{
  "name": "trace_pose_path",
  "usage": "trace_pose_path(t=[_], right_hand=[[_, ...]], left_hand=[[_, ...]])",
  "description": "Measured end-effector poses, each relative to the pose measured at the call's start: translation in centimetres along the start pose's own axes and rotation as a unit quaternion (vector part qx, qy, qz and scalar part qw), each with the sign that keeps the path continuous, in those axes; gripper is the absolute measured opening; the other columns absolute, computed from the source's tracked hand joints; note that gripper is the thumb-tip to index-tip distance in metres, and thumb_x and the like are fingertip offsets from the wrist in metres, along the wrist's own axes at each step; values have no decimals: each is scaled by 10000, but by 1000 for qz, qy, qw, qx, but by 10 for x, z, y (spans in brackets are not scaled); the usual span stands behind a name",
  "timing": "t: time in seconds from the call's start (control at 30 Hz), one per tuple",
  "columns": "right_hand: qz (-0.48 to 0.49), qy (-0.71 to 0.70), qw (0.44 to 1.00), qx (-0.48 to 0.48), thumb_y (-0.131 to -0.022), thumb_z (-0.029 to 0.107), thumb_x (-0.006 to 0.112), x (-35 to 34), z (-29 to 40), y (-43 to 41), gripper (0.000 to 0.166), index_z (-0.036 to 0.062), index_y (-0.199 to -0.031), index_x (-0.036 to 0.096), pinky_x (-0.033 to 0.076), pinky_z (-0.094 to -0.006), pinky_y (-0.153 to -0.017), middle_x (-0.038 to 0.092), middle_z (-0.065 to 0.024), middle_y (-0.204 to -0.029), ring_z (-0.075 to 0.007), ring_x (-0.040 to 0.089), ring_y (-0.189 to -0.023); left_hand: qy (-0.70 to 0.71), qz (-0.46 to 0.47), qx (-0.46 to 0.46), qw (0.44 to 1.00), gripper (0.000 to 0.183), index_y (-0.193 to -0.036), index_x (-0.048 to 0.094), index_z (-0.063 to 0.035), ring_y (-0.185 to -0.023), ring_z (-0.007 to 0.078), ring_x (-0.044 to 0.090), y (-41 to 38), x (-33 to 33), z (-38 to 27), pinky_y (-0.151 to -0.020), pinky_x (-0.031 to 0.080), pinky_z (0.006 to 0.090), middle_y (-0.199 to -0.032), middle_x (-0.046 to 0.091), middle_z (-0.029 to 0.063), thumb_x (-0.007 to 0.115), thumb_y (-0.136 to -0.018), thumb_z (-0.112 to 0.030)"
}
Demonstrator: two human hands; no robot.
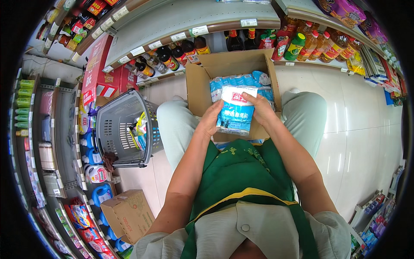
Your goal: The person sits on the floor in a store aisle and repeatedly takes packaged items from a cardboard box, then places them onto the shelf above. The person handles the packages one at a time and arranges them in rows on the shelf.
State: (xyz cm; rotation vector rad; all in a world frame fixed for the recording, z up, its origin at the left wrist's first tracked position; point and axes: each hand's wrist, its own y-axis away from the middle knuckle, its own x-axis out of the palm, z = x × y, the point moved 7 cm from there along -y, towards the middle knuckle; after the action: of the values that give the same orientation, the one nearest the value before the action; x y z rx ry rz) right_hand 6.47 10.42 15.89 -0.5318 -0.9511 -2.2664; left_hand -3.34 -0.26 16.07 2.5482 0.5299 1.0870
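Observation:
A blue and white plastic packet (235, 113), bearing printed writing, is held up by both hands. My left hand (211, 118) grips its left edge, and my right hand (260, 107) pinches its upper right side with the thumb on the front. Behind and below the packet stands an open cardboard box (198, 92), set between the knees. Several similar blue packets (233, 81) lie inside it, partly hidden by the held one and by my right hand.
At the left stands a grey plastic shopping basket (111, 129) with a few packets inside. A brown carton (129, 213) sits near the lower left shelves. Ahead, sauce bottles (168, 60) line the bottom shelf under a grey shelf board (200, 14). Oil bottles (309, 45) stand to the right.

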Motion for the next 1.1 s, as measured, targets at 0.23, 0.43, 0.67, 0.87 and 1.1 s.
trace_pose_path(t=[0.23, 0.43, 0.67, 0.87, 1.1], right_hand=[[-10, 67, 998, -19, -722, 121, 723, -3, 1, 4, 374, -2, -1032, 554, 488, -284, -749, 620, -95, -973, -164, 596, -856], [-20, 84, 996, -38, -694, 78, 735, -3, 5, 2, 364, -5, -1003, 563, 489, -293, -747, 630, -102, -947, -169, 601, -841], [-6, 168, 985, -47, -664, 68, 753, 3, 1, 8, 359, -10, -968, 579, 484, -283, -732, 638, -101, -922, -158, 604, -815], [-2, 225, 972, -66, -648, 70, 761, 12, -3, 15, 355, -26, -943, 588, 488, -271, -694, 642, -103, -899, -144, 605, -776], [21, 249, 965, -74, -692, 105, 727, 13, -2, 14, 317, -37, -938, 587, 483, -262, -701, 642, -106, -909, -144, 604, -790]], left_hand=[[-86, -19, -18, 996, 305, -1103, 524, 8, -888, 128, 583, 0, -2, 11, -801, 469, 270, -1007, 606, 69, 565, -866, -180], [-122, -9, 41, 992, 324, -1122, 519, 5, -897, 122, 572, -1, -3, 12, -807, 460, 270, -1014, 601, 65, 582, -854, -166], [-117, -47, 77, 989, 310, -1109, 532, 3, -921, 127, 556, -4, 0, -1, -800, 455, 267, -1034, 587, 74, 600, -838, -133], [-150, -88, 143, 974, 259, -1051, 560, 18, -850, 126, 570, 0, -9, -4, -760, 464, 257, -965, 606, 73, 607, -826, -100], [-156, -105, 113, 976, 218, -1006, 585, 14, -823, 122, 578, -2, -10, -6, -734, 469, 255, -936, 616, 73, 617, -815, -87]])
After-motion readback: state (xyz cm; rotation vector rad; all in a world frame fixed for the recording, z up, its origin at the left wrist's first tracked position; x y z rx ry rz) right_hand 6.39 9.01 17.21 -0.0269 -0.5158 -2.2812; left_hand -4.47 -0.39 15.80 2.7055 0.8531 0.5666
